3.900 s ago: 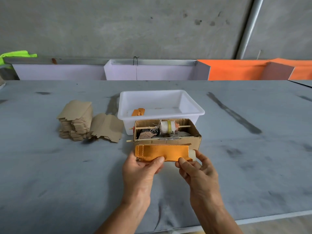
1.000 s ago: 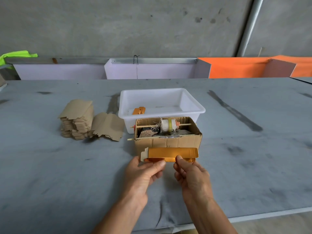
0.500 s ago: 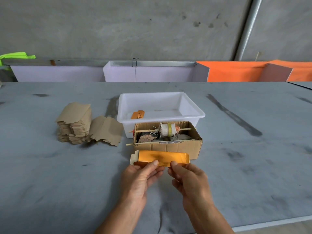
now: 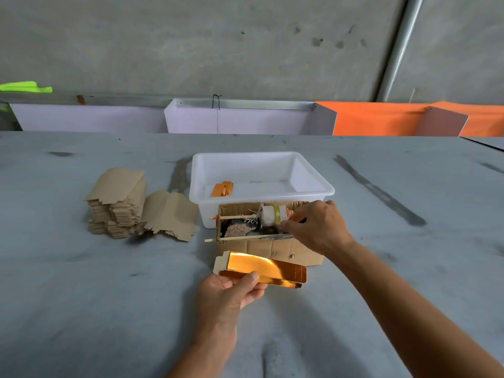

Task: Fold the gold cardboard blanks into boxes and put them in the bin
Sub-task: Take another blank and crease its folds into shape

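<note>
My left hand (image 4: 231, 291) pinches the near edge of a folded gold cardboard blank (image 4: 261, 268), held just above the grey table in front of the brown dispenser box. My right hand (image 4: 317, 227) reaches into that brown cardboard box (image 4: 272, 248), fingertips curled at the white tape roll (image 4: 272, 215) on its wooden skewer. The white plastic bin (image 4: 313, 184) stands behind the box with one folded gold box (image 4: 222, 189) lying in its left part. A stack of unfolded brown-backed blanks (image 4: 117, 203) sits to the left.
A loose blank (image 4: 171, 215) leans beside the stack. White and orange partition boards (image 4: 245, 118) line the table's far edge before a concrete wall. Grey tabletop (image 4: 81, 296) stretches left and right of my arms.
My right hand has let go of the gold blank and moved up to the tape roll in the brown box. My left hand alone holds the blank now.
</note>
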